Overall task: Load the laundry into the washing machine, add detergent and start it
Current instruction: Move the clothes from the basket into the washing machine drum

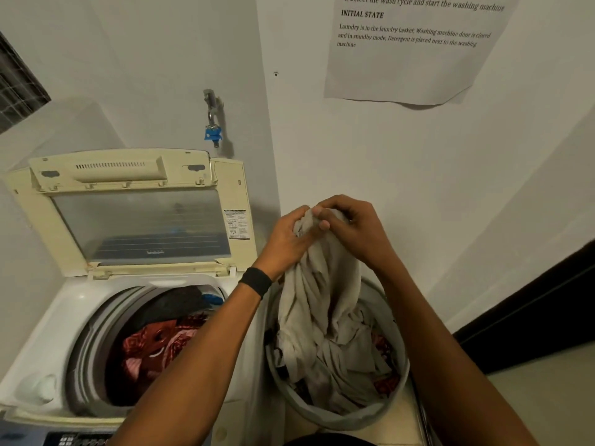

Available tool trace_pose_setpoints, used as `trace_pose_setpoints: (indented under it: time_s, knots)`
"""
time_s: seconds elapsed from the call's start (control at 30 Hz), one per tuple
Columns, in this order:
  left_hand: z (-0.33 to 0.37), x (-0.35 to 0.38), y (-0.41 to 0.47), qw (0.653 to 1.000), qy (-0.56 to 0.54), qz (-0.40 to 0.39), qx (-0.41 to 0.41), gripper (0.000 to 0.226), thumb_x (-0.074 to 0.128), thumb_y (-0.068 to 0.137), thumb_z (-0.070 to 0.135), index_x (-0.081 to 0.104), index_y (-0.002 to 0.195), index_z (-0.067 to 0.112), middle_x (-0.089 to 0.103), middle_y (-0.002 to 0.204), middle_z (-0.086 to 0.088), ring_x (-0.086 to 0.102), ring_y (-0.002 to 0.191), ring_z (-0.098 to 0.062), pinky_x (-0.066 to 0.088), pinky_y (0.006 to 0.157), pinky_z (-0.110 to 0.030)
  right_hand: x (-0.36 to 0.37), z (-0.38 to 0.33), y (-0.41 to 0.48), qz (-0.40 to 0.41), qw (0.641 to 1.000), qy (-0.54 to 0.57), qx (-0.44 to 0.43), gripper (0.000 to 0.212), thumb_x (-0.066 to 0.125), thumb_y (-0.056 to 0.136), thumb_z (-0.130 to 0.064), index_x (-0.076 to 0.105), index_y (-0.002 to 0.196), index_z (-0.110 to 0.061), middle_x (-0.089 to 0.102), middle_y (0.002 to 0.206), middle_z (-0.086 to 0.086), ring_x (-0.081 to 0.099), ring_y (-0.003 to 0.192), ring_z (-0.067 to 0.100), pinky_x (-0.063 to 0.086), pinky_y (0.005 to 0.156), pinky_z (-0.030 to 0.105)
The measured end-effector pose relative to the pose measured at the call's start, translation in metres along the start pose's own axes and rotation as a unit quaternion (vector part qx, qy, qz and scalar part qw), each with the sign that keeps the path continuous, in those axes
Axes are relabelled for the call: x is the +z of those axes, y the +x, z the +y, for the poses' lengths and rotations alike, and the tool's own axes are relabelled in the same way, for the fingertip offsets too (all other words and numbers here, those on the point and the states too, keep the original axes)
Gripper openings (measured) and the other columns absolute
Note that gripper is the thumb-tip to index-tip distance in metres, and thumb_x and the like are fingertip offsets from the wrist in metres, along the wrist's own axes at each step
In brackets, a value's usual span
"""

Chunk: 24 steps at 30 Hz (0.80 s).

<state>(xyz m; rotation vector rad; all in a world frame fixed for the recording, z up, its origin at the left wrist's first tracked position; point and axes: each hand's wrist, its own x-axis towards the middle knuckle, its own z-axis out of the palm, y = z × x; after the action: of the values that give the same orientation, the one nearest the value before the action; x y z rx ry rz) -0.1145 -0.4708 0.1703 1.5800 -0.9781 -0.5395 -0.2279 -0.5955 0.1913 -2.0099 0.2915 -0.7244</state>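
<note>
Evidently handled a soft, limp, light pale cloth (318, 284), trailing into the basket (341, 421). Pinched its bunched top with left hand (291, 235) and right hand (351, 226); judged that the best hold

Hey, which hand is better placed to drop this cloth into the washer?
Left. Both grip the cloth above the basket, but the left hand is nearer the washer, its forearm over the rim of the open drum. The right hand would likely have to cross the body.
</note>
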Motion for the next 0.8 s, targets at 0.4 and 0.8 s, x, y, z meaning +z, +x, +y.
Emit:
trace_pose_setpoints:
  time_s: [0.4, 0.8]
  knots:
    - [0.005, -0.013, 0.006, 0.989, -0.028, 0.139, 0.031, 0.035, 0.049, 0.11, 0.031, 0.044, 0.082, 0.009, 0.039, 0.074, 0.006, 0.038, 0.069, -0.006, 0.034, 0.067, -0.022, 0.001, 0.029, -0.035, -0.003, 0.993, -0.039, 0.109, 0.038, 0.072, 0.093, -0.044, 0.056, 0.078, -0.013, 0.055, 0.067, -0.004, 0.052, 0.063, 0.012, 0.04, 0.06, 0.028]
    - [0.002, 0.001, 0.004, 0.997, -0.029, 0.065, 0.038, 0.037, 0.058, 0.103, 0.039, 0.052, 0.096, 0.003, 0.051, 0.08, -0.005, 0.05, 0.075, -0.012, 0.042, 0.071, -0.03, 0.011, 0.008, 0.001, 0.02, 1.0, 0.018, 0.014, 0.028, 0.075, 0.091, -0.013, 0.051, 0.077, -0.014, 0.052, 0.068, -0.014, 0.045, 0.062, 0.003, 0.038, 0.061, 0.016]
